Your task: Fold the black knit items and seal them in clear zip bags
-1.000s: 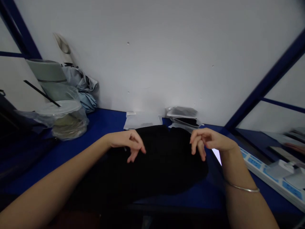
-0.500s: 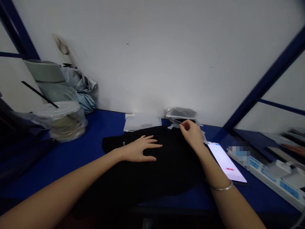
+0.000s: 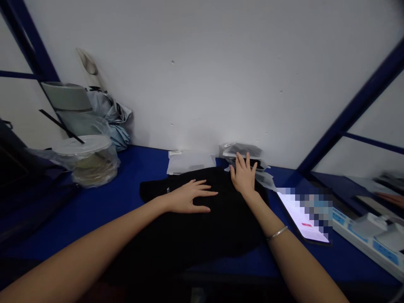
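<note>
A black garment (image 3: 202,231) with small white lettering near its left end lies spread on the blue table, its lower part hanging toward the near edge. My left hand (image 3: 191,197) rests flat on it with fingers spread, pointing right. At the garment's far right part, my right hand (image 3: 244,174) lies with its fingers stretched apart, pointing away. Just beyond those fingertips are frosted plastic packets (image 3: 243,149), partly covered by the hand. Neither hand grips anything. The garment's exact kind is hard to make out in the dark folds.
A flat white packet (image 3: 191,162) lies by the wall. On the left stand a bagged drink cup (image 3: 94,164) with a straw, a green container (image 3: 67,97) and a folded umbrella (image 3: 118,134). At right are a lit phone (image 3: 299,216) and a power strip (image 3: 362,235).
My right hand has gone from a pinch at the garment's far right edge to an open, spread hand slightly further left. The left hand stays flat on the cloth. The view has shifted slightly.
</note>
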### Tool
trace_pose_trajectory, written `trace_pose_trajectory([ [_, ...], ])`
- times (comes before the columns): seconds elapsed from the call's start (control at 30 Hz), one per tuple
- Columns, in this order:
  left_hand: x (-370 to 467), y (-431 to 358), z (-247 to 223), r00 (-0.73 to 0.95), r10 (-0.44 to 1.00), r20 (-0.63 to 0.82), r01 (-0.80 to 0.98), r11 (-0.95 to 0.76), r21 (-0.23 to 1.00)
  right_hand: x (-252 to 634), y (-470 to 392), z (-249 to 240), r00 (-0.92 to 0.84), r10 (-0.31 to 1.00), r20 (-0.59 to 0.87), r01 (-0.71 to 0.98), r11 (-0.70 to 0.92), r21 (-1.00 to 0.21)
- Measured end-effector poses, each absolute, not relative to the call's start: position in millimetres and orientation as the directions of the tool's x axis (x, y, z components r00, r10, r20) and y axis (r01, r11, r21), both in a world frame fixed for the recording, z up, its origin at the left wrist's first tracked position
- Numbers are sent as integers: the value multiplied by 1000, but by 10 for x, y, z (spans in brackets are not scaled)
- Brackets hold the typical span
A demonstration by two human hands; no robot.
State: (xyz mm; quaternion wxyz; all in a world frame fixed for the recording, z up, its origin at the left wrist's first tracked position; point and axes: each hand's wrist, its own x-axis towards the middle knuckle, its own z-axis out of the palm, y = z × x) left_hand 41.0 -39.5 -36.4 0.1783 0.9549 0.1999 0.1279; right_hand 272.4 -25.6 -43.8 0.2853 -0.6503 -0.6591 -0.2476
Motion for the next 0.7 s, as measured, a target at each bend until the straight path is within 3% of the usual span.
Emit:
trace_pose_trajectory([
  [0.17, 415, -383, -409, 842, 492, 221, 330, -794, 510, 2696, -338, -315, 0, 568, 823, 991, 113, -78],
  [0.3, 461, -331, -492, 594, 664, 454, 270, -697, 664, 2570, -519, -171, -184, 412, 892, 955, 290, 63],
  [0.4, 496, -307, -514, 430, 705, 564, 213, -686, 696, 2408, -668, -100, -385, 308, 870, 847, 493, 200],
  [0.53, 502, -361, -462, 495, 557, 667, 277, -829, 486, 2234, -780, -93, -487, 276, 829, 722, 662, 203],
  [0.63, 488, -425, -419, 560, 419, 715, 326, -905, 275, 2203, -803, -101, -465, 266, 844, 717, 673, 182],
  [0.7, 475, -447, -404, 519, 378, 767, 371, -908, 196, 2201, -817, -96, -485, 226, 845, 711, 664, 230],
])
